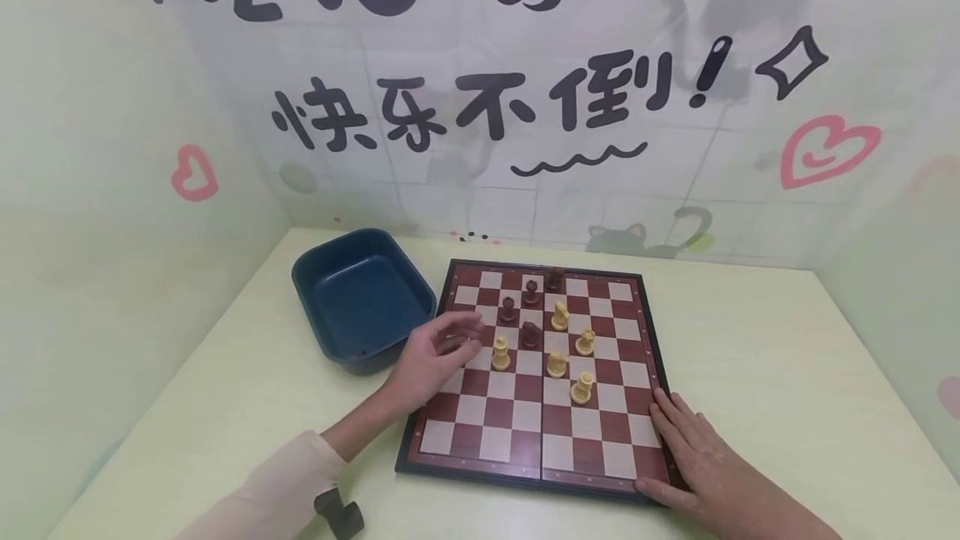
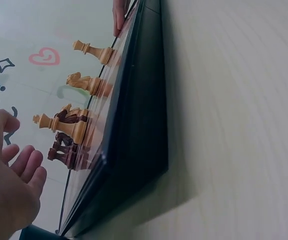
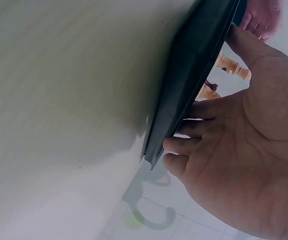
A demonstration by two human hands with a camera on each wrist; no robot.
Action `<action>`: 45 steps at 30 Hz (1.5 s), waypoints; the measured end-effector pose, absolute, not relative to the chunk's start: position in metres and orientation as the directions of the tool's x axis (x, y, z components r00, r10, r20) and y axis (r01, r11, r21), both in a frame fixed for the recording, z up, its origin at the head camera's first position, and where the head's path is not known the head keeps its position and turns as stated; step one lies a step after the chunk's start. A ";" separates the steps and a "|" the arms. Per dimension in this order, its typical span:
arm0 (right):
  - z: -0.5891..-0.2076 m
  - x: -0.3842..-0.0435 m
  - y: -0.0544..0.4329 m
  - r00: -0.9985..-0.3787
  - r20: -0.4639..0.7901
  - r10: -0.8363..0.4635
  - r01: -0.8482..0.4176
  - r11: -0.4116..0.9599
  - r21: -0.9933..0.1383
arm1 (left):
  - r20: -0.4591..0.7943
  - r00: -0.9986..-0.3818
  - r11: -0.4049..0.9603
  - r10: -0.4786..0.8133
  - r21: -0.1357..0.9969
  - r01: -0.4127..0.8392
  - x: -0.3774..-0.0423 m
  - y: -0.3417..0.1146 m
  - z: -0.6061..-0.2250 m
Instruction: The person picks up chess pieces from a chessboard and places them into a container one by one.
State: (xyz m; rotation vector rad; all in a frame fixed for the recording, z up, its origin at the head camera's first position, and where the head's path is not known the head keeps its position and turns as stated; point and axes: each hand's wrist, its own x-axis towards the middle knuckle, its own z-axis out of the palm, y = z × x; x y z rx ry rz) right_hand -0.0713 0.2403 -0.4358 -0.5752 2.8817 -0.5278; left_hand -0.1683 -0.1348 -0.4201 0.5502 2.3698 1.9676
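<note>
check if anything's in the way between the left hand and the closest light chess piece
Nothing visible does: the gap between the left hand's fingertips and the light chess piece looks clear. The nearby dark piece stands beyond it, to the right, and the blue bin sits left of the board.

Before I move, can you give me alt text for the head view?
A person's empty left hand hovers over the left side of a chessboard holding light pieces and dark pieces; the right hand rests against the board's right edge. A blue bin sits left of the board on a pale table.
</note>
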 end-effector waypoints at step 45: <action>-0.439 -0.073 0.243 -0.918 -0.073 -0.390 -0.338 0.865 -0.370 | 0.051 -0.930 0.181 0.364 0.976 0.124 -0.175 -0.107 -0.436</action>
